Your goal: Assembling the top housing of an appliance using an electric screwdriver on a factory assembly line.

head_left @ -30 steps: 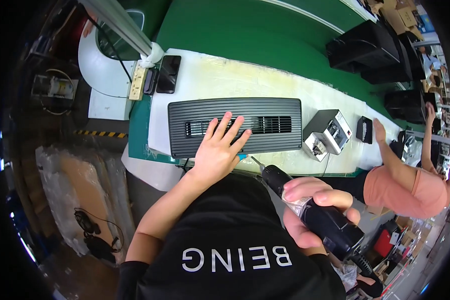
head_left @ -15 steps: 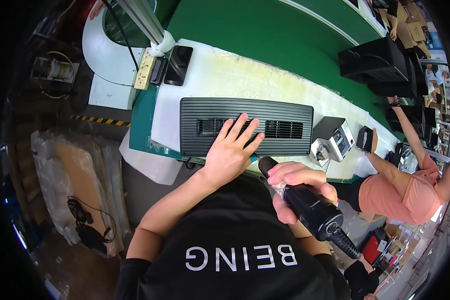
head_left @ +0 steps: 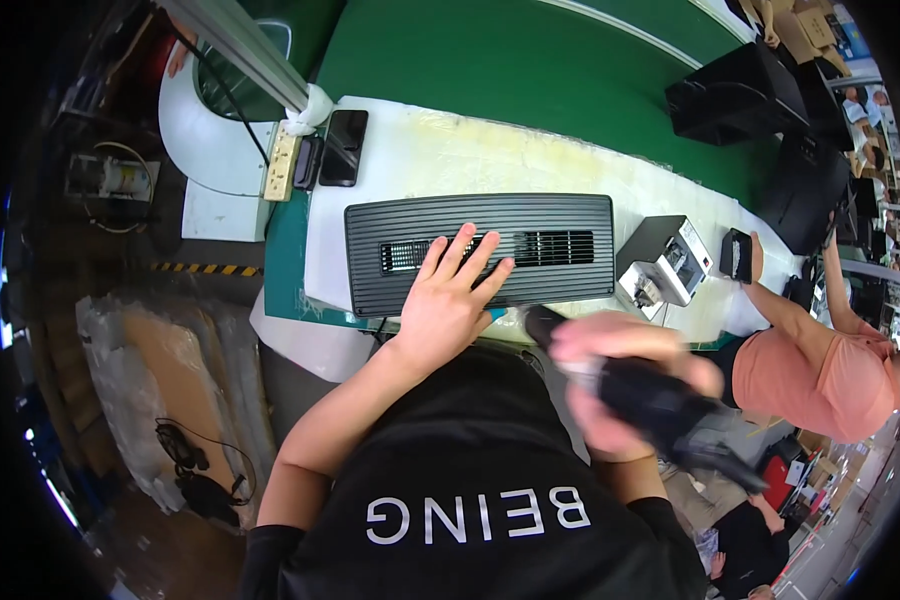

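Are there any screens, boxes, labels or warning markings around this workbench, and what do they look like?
Phone: far left of the bench, flat dark rectangle, screen off.
Cardboard boxes: top right, beyond the green floor, brown.
Striped tape: on the floor left of the bench, yellow and black strip.
Small dark device: right end of the bench, beside another person's hand; screen unclear.

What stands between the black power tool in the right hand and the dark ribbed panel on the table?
Nothing visible does. The right hand holds the black power tool just off the near edge of the ribbed panel. The left hand lies flat on the panel, to the side.
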### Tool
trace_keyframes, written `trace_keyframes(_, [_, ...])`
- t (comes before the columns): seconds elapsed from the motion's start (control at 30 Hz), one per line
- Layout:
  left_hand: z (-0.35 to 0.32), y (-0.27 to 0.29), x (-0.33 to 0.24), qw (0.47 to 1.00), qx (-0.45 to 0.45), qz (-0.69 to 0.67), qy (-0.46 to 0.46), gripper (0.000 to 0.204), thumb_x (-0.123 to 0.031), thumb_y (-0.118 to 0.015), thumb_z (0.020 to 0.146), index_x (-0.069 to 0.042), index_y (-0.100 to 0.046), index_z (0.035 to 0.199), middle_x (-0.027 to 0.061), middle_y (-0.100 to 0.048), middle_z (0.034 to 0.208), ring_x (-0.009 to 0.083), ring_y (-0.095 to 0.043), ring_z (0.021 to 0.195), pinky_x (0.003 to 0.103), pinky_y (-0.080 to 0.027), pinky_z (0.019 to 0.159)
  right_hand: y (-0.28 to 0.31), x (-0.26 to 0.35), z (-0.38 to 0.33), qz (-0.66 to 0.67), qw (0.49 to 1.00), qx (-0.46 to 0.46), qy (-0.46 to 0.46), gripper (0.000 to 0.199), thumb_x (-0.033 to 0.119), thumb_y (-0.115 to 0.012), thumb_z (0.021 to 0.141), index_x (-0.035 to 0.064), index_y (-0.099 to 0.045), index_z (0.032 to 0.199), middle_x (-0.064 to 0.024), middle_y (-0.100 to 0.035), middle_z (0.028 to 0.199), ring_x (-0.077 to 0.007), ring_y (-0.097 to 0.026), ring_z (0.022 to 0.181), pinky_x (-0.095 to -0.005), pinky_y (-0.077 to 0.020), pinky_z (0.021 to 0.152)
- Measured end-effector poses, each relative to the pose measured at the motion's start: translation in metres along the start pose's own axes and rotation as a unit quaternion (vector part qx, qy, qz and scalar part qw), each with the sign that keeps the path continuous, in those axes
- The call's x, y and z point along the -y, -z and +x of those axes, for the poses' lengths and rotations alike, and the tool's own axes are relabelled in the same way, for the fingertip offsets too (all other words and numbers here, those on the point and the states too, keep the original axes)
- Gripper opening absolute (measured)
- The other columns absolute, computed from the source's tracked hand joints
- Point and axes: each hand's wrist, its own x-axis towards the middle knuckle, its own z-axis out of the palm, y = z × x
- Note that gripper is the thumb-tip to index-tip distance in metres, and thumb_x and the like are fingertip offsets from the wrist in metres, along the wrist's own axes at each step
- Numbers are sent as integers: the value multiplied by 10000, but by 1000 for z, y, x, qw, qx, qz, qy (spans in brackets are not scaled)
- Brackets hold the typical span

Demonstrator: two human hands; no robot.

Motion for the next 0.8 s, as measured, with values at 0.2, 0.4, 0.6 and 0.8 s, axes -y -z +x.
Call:
trace_keyframes(0.2, [8, 2, -12, 1000, 12, 15, 2, 624, -170, -746, 658, -107, -581, 1257, 153, -404, 1433, 387, -320, 1353, 534, -276, 1085, 100, 51, -18, -336, 879, -339, -10, 559, 519, -472, 896, -39, -473, 932, -138, -564, 679, -229, -558, 529, -325, -497, 513])
trace_keyframes(0.4, [29, -21, -38, 999, 0, 39, -7, 628, -169, -764, 684, -50, -555, 1264, 176, -390, 1438, 411, -305, 1356, 530, -269, 1087, 160, 3, -115, -395, 830, -392, -40, 487, 272, -652, 870, -7, -330, 1108, -161, -560, 947, -208, -591, 649, -339, -524, 634])
trace_keyframes(0.6, [44, -29, -43, 999, 0, 15, -49, 611, -130, -730, 694, -31, -542, 1267, 206, -383, 1425, 415, -306, 1352, 525, -273, 1089, 171, -30, -131, -411, 843, -347, -12, 494, 225, -599, 908, 33, -243, 1192, -171, -544, 996, -214, -587, 712, -365, -514, 718])
trace_keyframes(0.8, [-4, 18, 6, 999, 27, 15, -22, 527, -198, -738, 733, -46, -591, 1216, 169, -396, 1429, 392, -273, 1379, 592, -205, 1088, 159, -25, -141, -369, 867, -318, -106, 496, 205, -602, 905, 6, -264, 1209, -165, -541, 1001, -190, -584, 744, -358, -507, 727])
